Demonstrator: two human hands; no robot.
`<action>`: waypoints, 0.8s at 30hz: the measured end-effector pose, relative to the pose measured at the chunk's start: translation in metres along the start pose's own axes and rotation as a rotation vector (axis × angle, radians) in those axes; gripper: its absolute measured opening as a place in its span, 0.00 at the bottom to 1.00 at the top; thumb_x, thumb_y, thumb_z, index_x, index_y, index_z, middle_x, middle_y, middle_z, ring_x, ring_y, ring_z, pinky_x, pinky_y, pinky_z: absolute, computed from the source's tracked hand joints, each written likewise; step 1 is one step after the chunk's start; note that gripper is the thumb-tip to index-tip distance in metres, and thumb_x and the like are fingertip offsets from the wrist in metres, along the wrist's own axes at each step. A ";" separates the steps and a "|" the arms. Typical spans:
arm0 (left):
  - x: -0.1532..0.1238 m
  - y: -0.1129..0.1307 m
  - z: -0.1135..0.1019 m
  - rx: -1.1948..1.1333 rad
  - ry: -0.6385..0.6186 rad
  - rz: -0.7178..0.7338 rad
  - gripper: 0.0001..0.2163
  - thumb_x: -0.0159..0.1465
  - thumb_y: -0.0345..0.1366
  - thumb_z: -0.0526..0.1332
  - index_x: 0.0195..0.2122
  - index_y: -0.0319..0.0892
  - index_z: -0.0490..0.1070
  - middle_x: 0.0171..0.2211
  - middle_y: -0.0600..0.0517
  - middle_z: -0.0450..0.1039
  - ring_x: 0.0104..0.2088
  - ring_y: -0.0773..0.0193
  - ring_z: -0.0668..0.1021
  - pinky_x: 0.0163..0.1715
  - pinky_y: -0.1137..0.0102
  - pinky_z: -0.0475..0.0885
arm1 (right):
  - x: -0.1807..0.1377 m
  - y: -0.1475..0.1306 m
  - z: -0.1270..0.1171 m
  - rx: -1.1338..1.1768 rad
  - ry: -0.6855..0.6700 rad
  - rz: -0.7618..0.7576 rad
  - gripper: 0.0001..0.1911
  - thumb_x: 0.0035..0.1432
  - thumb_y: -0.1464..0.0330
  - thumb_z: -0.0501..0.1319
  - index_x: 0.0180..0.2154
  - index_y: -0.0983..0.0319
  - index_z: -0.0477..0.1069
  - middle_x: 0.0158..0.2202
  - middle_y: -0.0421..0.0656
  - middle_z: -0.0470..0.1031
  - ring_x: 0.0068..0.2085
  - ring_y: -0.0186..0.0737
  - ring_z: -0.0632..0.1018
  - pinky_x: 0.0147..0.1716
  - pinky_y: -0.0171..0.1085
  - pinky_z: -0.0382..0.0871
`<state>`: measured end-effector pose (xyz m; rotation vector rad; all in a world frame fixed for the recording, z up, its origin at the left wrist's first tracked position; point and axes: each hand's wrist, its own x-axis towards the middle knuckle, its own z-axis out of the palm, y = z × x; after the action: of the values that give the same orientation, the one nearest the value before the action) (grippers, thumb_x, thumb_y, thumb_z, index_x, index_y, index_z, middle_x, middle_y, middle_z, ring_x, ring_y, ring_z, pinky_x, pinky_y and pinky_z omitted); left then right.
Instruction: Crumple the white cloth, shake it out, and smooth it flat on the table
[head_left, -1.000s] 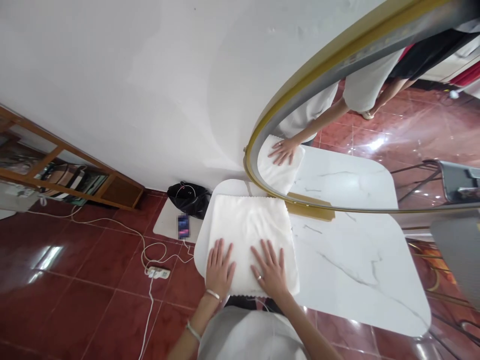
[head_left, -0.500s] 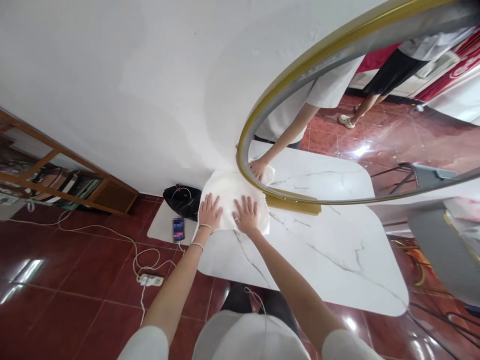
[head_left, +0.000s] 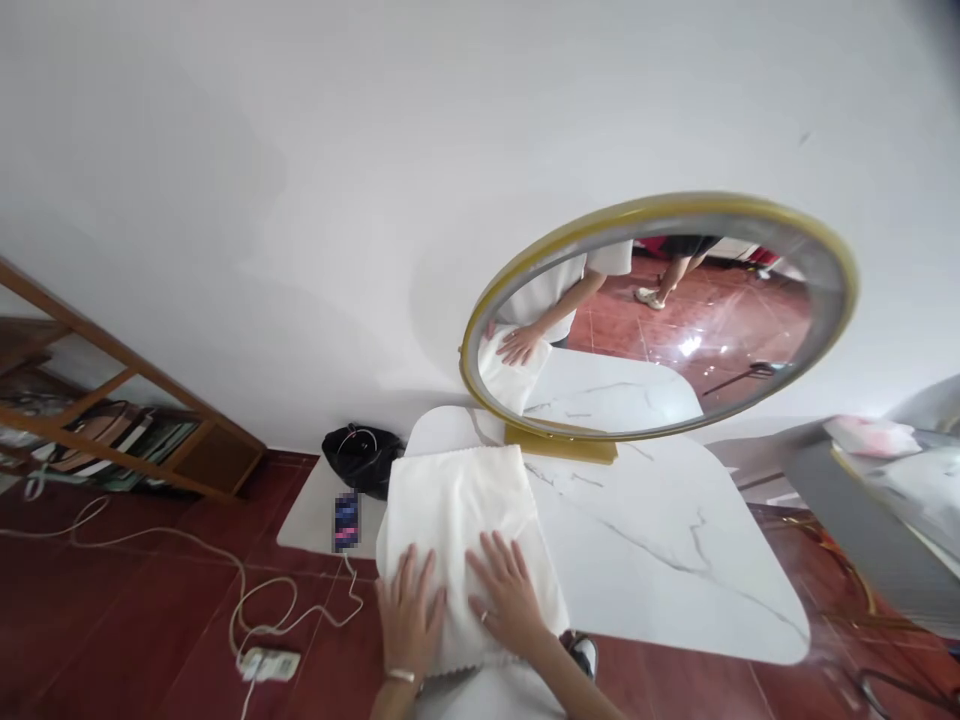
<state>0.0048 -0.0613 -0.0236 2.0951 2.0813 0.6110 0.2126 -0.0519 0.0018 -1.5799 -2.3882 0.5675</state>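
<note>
A white cloth (head_left: 465, 500) with a scalloped edge lies spread over the left part of the white marble-patterned table (head_left: 637, 540), near its front edge. My left hand (head_left: 411, 610) rests palm down on the cloth's near left part, fingers stretched out. On the near right part lies my right hand (head_left: 510, 595), flat with its fingers spread and a ring on one of them. Both hands touch the cloth's top. Its near edge reaches toward my body, and the table's front edge beneath it is hidden.
A gold-rimmed oval mirror (head_left: 853, 275) stands at the table's back. To the left, a black bag (head_left: 364, 462) and a phone (head_left: 346, 520) lie on a low white surface. A power strip (head_left: 270, 664) with cables is on the floor. A wooden shelf (head_left: 217, 455) stands far left.
Both hands and the cloth have come toward my body, away from the mirror. The cloth looks flatter and longer. The view has tilted, so the whole mirror now shows.
</note>
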 end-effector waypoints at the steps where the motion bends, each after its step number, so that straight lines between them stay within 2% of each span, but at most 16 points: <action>1: 0.004 -0.004 -0.003 -0.040 0.013 -0.095 0.22 0.64 0.44 0.53 0.58 0.47 0.68 0.63 0.45 0.62 0.62 0.49 0.66 0.62 0.47 0.56 | 0.000 -0.001 -0.004 0.042 -0.041 0.007 0.32 0.61 0.60 0.57 0.66 0.48 0.52 0.70 0.40 0.45 0.69 0.52 0.48 0.65 0.58 0.45; 5: 0.038 -0.020 -0.028 -0.258 0.106 -0.634 0.29 0.55 0.53 0.59 0.52 0.38 0.70 0.53 0.37 0.71 0.55 0.43 0.72 0.56 0.50 0.65 | 0.005 -0.002 -0.021 0.216 -0.169 0.011 0.32 0.57 0.55 0.60 0.63 0.46 0.59 0.69 0.37 0.48 0.69 0.49 0.49 0.67 0.55 0.41; 7: 0.057 -0.025 -0.047 -0.414 0.020 -0.866 0.30 0.53 0.56 0.59 0.51 0.38 0.69 0.48 0.40 0.75 0.51 0.44 0.76 0.52 0.53 0.70 | 0.007 -0.002 -0.028 0.279 -0.216 0.012 0.32 0.55 0.53 0.62 0.61 0.45 0.62 0.69 0.37 0.50 0.69 0.48 0.50 0.67 0.55 0.40; 8: 0.065 -0.026 -0.056 -0.511 -0.057 -0.928 0.30 0.53 0.56 0.60 0.51 0.39 0.69 0.47 0.41 0.76 0.49 0.45 0.77 0.49 0.55 0.72 | 0.009 -0.001 -0.030 0.304 -0.237 0.012 0.31 0.54 0.53 0.62 0.60 0.45 0.63 0.68 0.37 0.51 0.69 0.49 0.51 0.66 0.55 0.40; 10: 0.083 -0.024 -0.072 -0.683 -0.220 -0.930 0.28 0.54 0.57 0.59 0.48 0.40 0.69 0.44 0.43 0.77 0.45 0.48 0.79 0.46 0.59 0.74 | 0.012 -0.001 -0.033 0.345 -0.266 0.006 0.31 0.53 0.53 0.64 0.59 0.45 0.65 0.68 0.37 0.53 0.69 0.49 0.52 0.66 0.55 0.40; 13: 0.111 -0.014 -0.088 -0.711 -0.359 -0.801 0.23 0.55 0.56 0.58 0.38 0.41 0.73 0.39 0.42 0.79 0.44 0.49 0.80 0.45 0.61 0.74 | 0.015 0.000 -0.032 0.375 -0.269 -0.004 0.31 0.51 0.55 0.66 0.57 0.45 0.68 0.67 0.39 0.56 0.68 0.51 0.54 0.66 0.56 0.41; 15: 0.131 -0.002 -0.096 -0.615 -0.335 -0.685 0.21 0.55 0.55 0.58 0.32 0.41 0.73 0.35 0.41 0.79 0.44 0.46 0.80 0.46 0.59 0.73 | 0.017 0.001 -0.031 0.389 -0.245 -0.005 0.30 0.49 0.57 0.68 0.56 0.46 0.69 0.66 0.40 0.58 0.67 0.51 0.56 0.65 0.55 0.44; 17: 0.148 0.018 -0.106 -0.604 -0.269 -0.486 0.20 0.54 0.54 0.58 0.32 0.41 0.73 0.36 0.42 0.79 0.45 0.45 0.79 0.47 0.60 0.73 | 0.015 0.003 -0.029 0.414 -0.222 -0.004 0.30 0.48 0.59 0.69 0.54 0.46 0.71 0.65 0.40 0.60 0.67 0.51 0.58 0.65 0.54 0.45; 19: 0.158 0.048 -0.121 -0.685 -0.245 -0.223 0.20 0.54 0.53 0.58 0.35 0.41 0.74 0.38 0.43 0.79 0.46 0.47 0.79 0.46 0.62 0.73 | 0.013 0.007 -0.025 0.449 -0.215 -0.008 0.31 0.47 0.60 0.70 0.55 0.46 0.70 0.65 0.39 0.60 0.66 0.51 0.59 0.66 0.53 0.47; 21: 0.162 0.084 -0.141 -0.755 -0.282 0.035 0.20 0.57 0.52 0.57 0.37 0.41 0.75 0.38 0.45 0.79 0.41 0.51 0.80 0.41 0.65 0.74 | 0.010 0.010 -0.020 0.486 -0.160 -0.017 0.34 0.50 0.60 0.69 0.58 0.45 0.66 0.66 0.40 0.57 0.66 0.50 0.59 0.65 0.51 0.52; 22: 0.163 0.103 -0.152 -0.763 -0.300 0.147 0.19 0.59 0.52 0.57 0.35 0.40 0.75 0.35 0.46 0.79 0.37 0.53 0.80 0.37 0.67 0.74 | 0.009 0.011 -0.018 0.495 -0.095 -0.028 0.35 0.52 0.59 0.68 0.61 0.45 0.63 0.67 0.41 0.56 0.66 0.50 0.59 0.64 0.49 0.55; 24: 0.163 0.138 -0.175 -0.746 -0.275 0.322 0.19 0.61 0.51 0.55 0.28 0.40 0.73 0.27 0.49 0.76 0.28 0.59 0.77 0.29 0.69 0.71 | 0.011 0.010 -0.019 0.481 0.133 -0.052 0.37 0.57 0.58 0.63 0.65 0.47 0.53 0.68 0.44 0.53 0.66 0.50 0.59 0.60 0.47 0.62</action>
<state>0.0636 0.0587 0.2175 1.9060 1.1212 0.8992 0.2239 -0.0349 0.0147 -1.2956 -1.9920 0.9115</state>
